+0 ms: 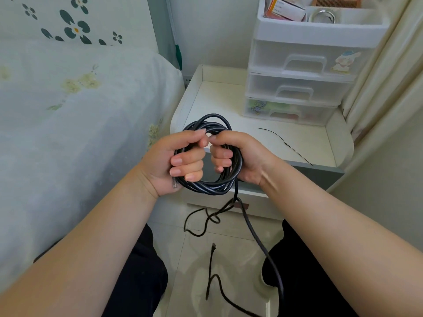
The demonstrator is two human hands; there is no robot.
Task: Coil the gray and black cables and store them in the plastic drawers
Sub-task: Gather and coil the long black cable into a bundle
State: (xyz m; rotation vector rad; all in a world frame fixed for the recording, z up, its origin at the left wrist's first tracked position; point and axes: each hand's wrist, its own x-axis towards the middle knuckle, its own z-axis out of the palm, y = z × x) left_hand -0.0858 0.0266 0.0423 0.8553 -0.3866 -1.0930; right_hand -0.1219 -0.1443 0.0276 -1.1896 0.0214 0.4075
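A dark gray cable [210, 187] is wound into a round coil of several loops in front of me. My left hand [178, 161] grips the coil's left side, and the cable's clear plug sticks out below the palm. My right hand [238, 156] grips the right side. The cable's loose tail [263, 245] hangs from the coil down to the floor. A thin black cable [211, 271] lies loose and tangled on the floor tiles between my knees. The clear plastic drawers [297, 88] stand shut on the white bedside table [302, 138].
A black zip tie [286, 143] lies on the table's top. An open tray with boxes and a metal ring tops the drawer unit. A bed with a floral cover [80, 110] is on the left, a curtain [384, 76] on the right.
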